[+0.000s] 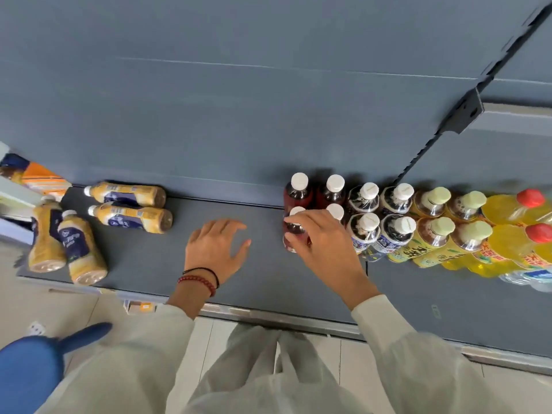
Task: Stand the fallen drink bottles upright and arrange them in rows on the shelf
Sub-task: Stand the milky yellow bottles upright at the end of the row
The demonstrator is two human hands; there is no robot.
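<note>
Soft, even light falls from above. The fallen bottles (47,237) at left throw only short, faint shadows on the shelf (268,279). Small highlights glint on the yellow bottles (507,210) at right. The picture is sharpest mid-frame, around the red drink bottle (291,234). The edges smear, and wide-angle distortion tilts the slotted rail (448,124) at upper right.
</note>
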